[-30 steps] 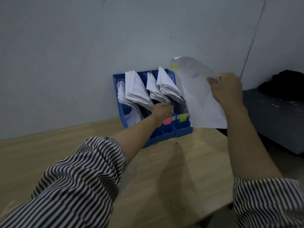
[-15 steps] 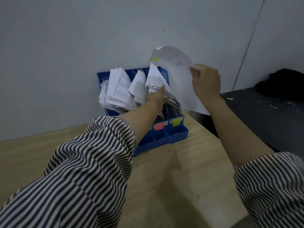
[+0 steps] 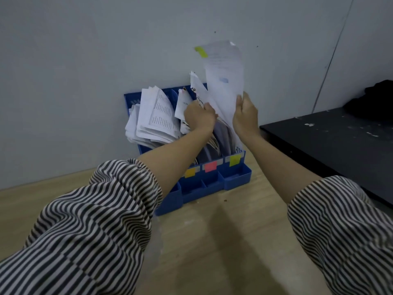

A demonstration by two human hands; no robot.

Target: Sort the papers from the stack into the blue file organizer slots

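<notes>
The right hand (image 3: 244, 116) pinches the lower part of a white sheet (image 3: 225, 81), thumb on the near face and fingers curled behind it, and holds it upright over the rightmost slot of the blue file organizer (image 3: 234, 177), its bottom edge down among the papers already there. A yellow-green sticky tab (image 3: 201, 51) juts from the sheet's upper left corner, and a small blue mark sits near its middle. Just beside it, the left hand (image 3: 198, 118) curls its fingers into the filed papers (image 3: 157, 116) of the neighbouring slot and grips them, pulling that bundle leftward so a gap stands open between the two hands. More bundles of printed pages fan out of the slots farther left, leaning toward the wall. Along the organizer's front lip sit three coloured labels: an orange one (image 3: 190, 173), a pink one (image 3: 210, 166) and a yellow-green one (image 3: 235, 160), the last under the slot that receives the sheet. The organizer stands on a light wooden table (image 3: 212, 241) against a pale grey wall (image 3: 85, 60). Both forearms come out of rolled, black-and-white striped sleeves (image 3: 95, 220). To the right is a dark, paint-flecked surface (image 3: 329, 141) with a black bundle (image 3: 378, 99) at its far end.
</notes>
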